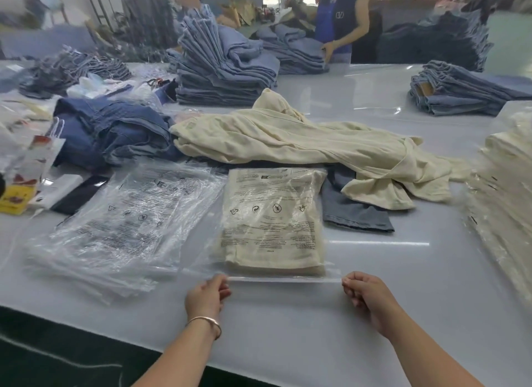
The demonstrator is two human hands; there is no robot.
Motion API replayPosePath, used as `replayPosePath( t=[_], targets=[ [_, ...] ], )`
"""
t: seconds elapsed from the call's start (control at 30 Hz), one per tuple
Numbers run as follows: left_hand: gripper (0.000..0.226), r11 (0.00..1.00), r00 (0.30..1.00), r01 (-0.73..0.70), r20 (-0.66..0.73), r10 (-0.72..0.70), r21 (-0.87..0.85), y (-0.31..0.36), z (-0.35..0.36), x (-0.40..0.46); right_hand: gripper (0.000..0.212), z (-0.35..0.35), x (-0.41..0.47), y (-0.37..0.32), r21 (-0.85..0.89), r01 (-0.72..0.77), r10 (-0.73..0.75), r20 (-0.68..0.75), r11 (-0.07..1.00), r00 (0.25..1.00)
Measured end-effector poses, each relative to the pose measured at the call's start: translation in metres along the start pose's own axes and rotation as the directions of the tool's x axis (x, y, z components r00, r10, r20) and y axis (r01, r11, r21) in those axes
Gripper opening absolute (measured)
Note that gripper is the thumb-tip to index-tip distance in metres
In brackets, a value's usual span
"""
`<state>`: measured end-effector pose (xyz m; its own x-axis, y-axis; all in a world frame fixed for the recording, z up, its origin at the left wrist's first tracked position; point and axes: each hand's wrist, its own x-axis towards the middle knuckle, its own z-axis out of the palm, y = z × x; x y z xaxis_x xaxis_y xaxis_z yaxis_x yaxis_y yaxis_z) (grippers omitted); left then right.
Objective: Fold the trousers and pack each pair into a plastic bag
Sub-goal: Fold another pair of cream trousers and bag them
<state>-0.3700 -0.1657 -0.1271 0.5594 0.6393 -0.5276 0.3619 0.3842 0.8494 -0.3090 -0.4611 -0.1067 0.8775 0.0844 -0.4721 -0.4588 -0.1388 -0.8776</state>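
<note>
Left hand point(207, 293): pinches the left corner of the bag's open flap between thumb and curled fingers; bracelet on the wrist.
Right hand point(363, 293): pinches the opposite corner the same way, fingers curled round the film.
Flap point(285, 279): stretched taut between the two hands, probably to keep the sealing edge flat and free of wrinkles before folding it over.
Plastic bag point(273, 213): lies flat on the surface just beyond both hands, printed side up, mouth towards the hands.
Folded trousers point(276, 257): cream pair, already inside the bag, pushed away from the mouth so the flap stays free.
Step in hand: likely closing the bag; folding and inserting look done for this pair.
Stack of empty bags point(121, 222): just beyond and left of the left hand, within easy reach for the next pair.
Loose cream trousers point(302, 144): unfolded heap farther out past the bag, apparently waiting their turn.
Packed cream pairs point(506, 190): stacked well out past the right hand, seemingly the finished pile.
Denim piles point(218, 69): far beyond both hands, near another person.
Surface point(316, 323): pale and glossy, so the film should slide easily.
</note>
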Motion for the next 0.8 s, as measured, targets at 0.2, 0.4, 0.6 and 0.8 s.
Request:
replayPosePath(
  t=[0.2,0.4,0.6,0.8],
  targets=[
    [0.015,0.976,0.994,-0.108,0.025,0.106,0.191,0.041,-0.064,0.048,0.029,0.002,0.000,0.000,0.000,-0.009,0.009,-0.010,1.000,1.000],
    [0.031,0.828,0.954,-0.297,0.190,0.233,0.475,0.057,-0.063,0.071,0.026,0.007,0.003,-0.002,0.018,-0.091,0.093,-0.156,0.996,0.983],
    [0.045,0.692,0.905,-0.394,0.386,0.177,0.605,0.095,-0.011,0.104,0.051,0.052,0.036,-0.045,-0.365,-0.107,-0.068,-0.435,0.925,0.898],
    [0.086,0.742,0.892,-0.286,0.451,-0.025,0.606,0.106,0.041,0.114,0.093,0.094,0.057,-0.073,-0.393,-0.221,0.061,-0.381,0.893,0.923]
  ],
)
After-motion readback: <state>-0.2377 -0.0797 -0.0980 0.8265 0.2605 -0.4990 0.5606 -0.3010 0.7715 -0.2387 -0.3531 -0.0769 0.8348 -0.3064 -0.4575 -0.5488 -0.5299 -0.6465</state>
